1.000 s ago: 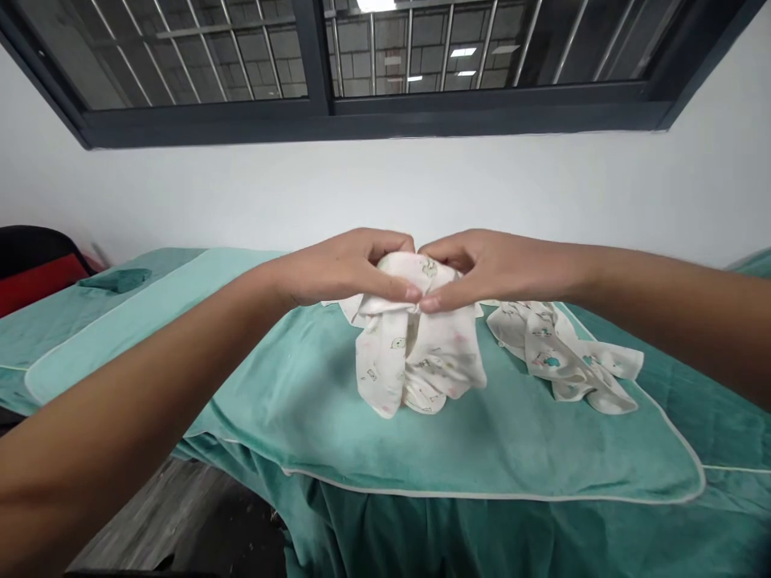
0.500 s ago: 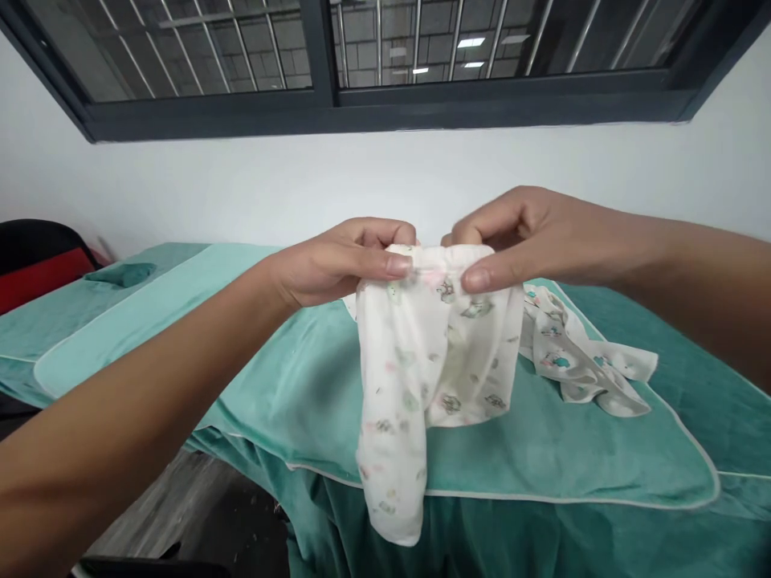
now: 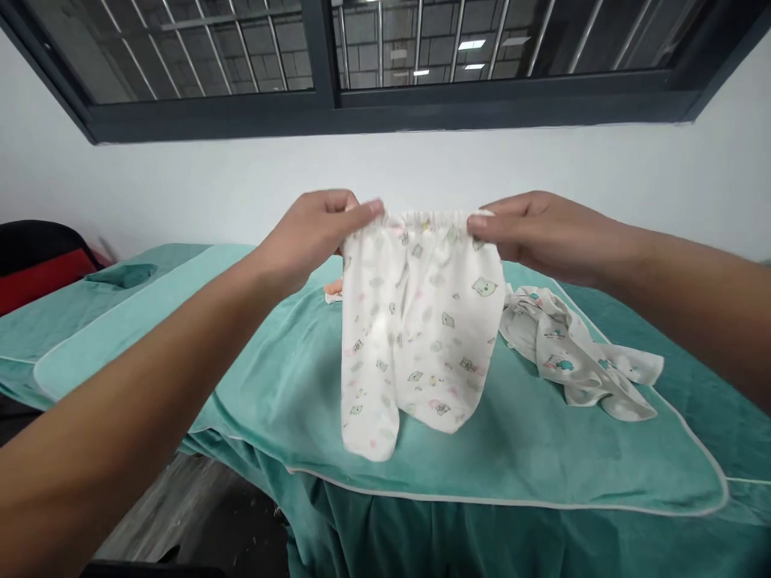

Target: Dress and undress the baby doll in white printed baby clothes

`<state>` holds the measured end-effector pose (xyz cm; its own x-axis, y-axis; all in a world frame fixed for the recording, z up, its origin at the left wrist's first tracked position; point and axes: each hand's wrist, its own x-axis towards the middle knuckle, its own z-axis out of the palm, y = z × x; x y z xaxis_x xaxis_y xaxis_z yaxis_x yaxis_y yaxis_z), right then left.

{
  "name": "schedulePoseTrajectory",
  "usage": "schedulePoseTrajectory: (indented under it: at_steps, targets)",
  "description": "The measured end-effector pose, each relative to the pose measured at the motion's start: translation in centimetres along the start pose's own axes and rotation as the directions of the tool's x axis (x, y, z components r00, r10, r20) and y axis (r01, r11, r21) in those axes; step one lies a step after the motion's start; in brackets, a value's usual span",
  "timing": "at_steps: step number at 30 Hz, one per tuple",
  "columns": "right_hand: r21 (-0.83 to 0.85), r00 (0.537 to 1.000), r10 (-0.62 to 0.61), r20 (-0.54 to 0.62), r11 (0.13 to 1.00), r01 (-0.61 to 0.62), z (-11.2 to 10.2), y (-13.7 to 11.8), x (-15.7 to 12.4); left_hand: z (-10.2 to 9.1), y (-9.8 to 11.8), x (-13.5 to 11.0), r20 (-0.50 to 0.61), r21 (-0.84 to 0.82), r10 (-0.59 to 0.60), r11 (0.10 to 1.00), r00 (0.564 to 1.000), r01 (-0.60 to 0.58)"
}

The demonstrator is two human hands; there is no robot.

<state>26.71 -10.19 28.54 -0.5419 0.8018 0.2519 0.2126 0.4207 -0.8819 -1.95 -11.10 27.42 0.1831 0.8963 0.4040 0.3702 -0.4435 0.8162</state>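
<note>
A small pair of white baby trousers point(image 3: 415, 337) with little printed animals hangs in the air above a teal towel point(image 3: 542, 457). My left hand point(image 3: 313, 237) pinches the left end of the elastic waistband. My right hand point(image 3: 533, 233) pinches the right end. The waistband is stretched flat between them and the legs hang down, one longer than the other.
A second crumpled printed baby garment point(image 3: 572, 353) lies on the towel to the right. A small orange-and-white item point(image 3: 332, 287) peeks out behind the trousers. The teal-covered bed point(image 3: 108, 313) runs left toward a red and black object point(image 3: 36, 265). White wall and window behind.
The bunched trousers were lifted off the towel and spread open; my hands moved apart along the waistband and rose.
</note>
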Motion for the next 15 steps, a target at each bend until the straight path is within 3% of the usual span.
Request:
schedulePoseTrajectory:
  at_steps: [3,6,8,11,15]
  targets:
    - [0.21,0.996,-0.092,0.02,0.974,0.086,2.3,-1.2,1.0,1.6,0.9,-0.2,-0.027,-0.339,0.137,0.931,0.99,-0.138]
    - [0.357,0.984,-0.172,-0.056,0.917,0.18,4.2,-1.9,2.3,3.9,0.4,-0.9,0.008,-0.46,0.227,0.865,0.974,-0.198]
    - [0.415,0.977,-0.177,-0.117,0.885,0.21,5.2,-1.5,3.2,5.6,-1.0,-1.7,0.025,-0.404,0.15,0.906,0.988,-0.127]
    - [0.513,0.977,-0.129,-0.167,0.835,0.198,6.4,0.9,4.3,7.3,-3.6,-3.2,0.081,-0.312,-0.078,0.945,0.994,0.099]
    - [0.586,0.983,0.092,-0.156,0.81,0.017,8.0,6.4,5.1,7.7,-6.6,-4.3,-0.215,-0.387,-0.234,0.912,0.948,0.137]
